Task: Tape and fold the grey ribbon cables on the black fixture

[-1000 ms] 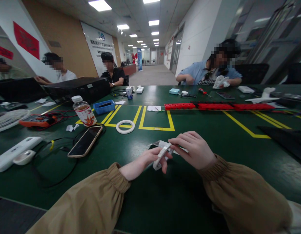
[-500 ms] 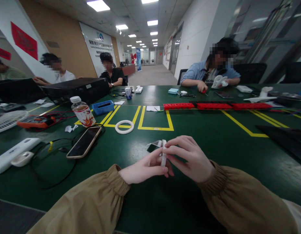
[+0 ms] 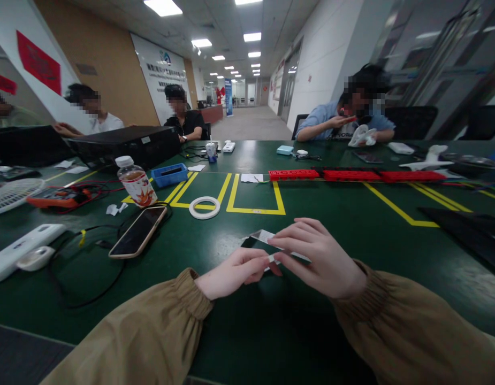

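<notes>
Through the head camera I have both hands near the middle of the table (image 3: 239,331); the left hand (image 3: 237,270) comes in from the near left, thumb and forefinger closed in a pinch on a small white thing (image 3: 272,258); most of it is hidden by the fingers, so I cannot tell its full shape; the right hand (image 3: 317,256) comes from the right, its fingers bent and close together, the tips at or just beside that white thing; whether they grip it I cannot tell. Just beyond the fingers, and partly covered by them, I see a clear packet (image 3: 257,242) with a dark patch and a white part. To the left of the hands lies a phone (image 3: 138,233), a black cord (image 3: 119,283) looping near it; beyond the phone stands a bottle (image 3: 137,184), beside a blue tray (image 3: 169,176); a white ring (image 3: 204,208) lies flat to the right of the phone, overlapping the yellow lines (image 3: 257,212); farther off to the right runs a row of red strips (image 3: 351,175); at the far right a person in a blue shirt (image 3: 319,120) holds a crumpled-looking white bundle (image 3: 362,136).
</notes>
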A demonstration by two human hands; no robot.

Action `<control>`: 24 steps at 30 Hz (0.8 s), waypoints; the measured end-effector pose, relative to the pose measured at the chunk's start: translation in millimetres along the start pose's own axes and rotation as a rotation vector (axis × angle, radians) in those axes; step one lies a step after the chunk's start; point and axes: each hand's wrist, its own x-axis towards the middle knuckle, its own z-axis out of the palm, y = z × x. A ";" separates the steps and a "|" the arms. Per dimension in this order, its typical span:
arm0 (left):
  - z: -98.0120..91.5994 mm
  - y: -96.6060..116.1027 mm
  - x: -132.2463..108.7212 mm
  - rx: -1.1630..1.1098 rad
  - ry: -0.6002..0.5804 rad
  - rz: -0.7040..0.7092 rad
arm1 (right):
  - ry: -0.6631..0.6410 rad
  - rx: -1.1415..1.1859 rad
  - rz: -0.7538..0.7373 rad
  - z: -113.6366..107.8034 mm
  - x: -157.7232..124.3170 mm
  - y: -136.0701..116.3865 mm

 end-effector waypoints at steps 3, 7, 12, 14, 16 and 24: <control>-0.8 1.0 -0.2 0.004 0.044 -0.013 | -0.006 -0.009 -0.010 3.0 -0.3 -5.1; -2.3 3.6 -1.0 0.086 0.099 0.004 | 0.065 -0.076 -0.054 2.4 0.2 -9.9; -4.9 8.8 -3.8 0.130 0.114 0.012 | 0.201 -0.172 -0.112 3.1 0.0 -19.4; -7.6 12.5 -5.3 0.132 0.097 0.010 | 0.257 -0.191 -0.132 3.6 -0.6 -23.6; -11.2 17.3 -6.9 0.138 0.071 0.012 | 0.311 -0.222 -0.168 3.4 -1.4 -27.3; -15.4 32.4 -11.3 0.125 -0.044 -0.029 | 0.384 -0.301 -0.305 1.1 -7.7 -33.8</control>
